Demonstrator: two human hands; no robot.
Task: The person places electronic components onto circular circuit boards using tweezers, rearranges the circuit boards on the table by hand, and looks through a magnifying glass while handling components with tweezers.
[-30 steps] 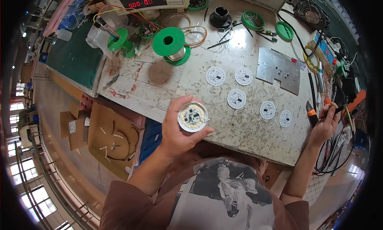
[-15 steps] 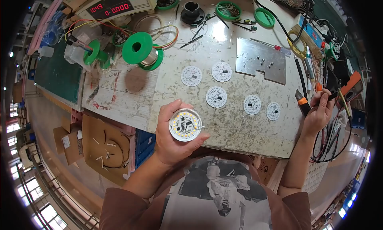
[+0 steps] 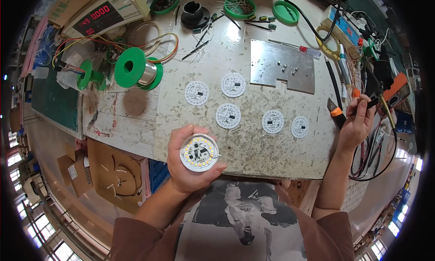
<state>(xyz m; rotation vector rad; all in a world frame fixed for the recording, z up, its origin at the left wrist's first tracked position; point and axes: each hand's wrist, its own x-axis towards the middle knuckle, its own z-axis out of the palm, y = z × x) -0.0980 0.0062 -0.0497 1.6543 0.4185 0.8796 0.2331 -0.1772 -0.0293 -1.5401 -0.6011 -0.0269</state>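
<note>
My left hand point(image 3: 183, 166) is wrapped around a round LED bulb base point(image 3: 199, 153), its face turned up. A ring of yellow LEDs and black chips shows on its board, and a short pale wire end sticks out at the right rim. At the right of the bench, the fingers of my right hand point(image 3: 358, 125) are pinched together by a black piece and an orange tip; what they grip is partly hidden. Close to that hand lie an orange-and-black cutter knife point(image 3: 336, 112) and a brass-coloured rod point(image 3: 387, 110). Several white round LED boards point(image 3: 228, 116) lie between my hands.
A metal plate point(image 3: 283, 66) and a screwdriver point(image 3: 308, 50) lie farther back. Green solder spools point(image 3: 130, 67) stand left, before a power supply point(image 3: 104, 16). Green dishes point(image 3: 240, 7) line the back. Black cable point(image 3: 385, 172) loops at the right edge.
The view has shifted, so the bench things appear farther left. My left hand still holds the bulb base and appears slightly lower. My right hand keeps its pinch.
</note>
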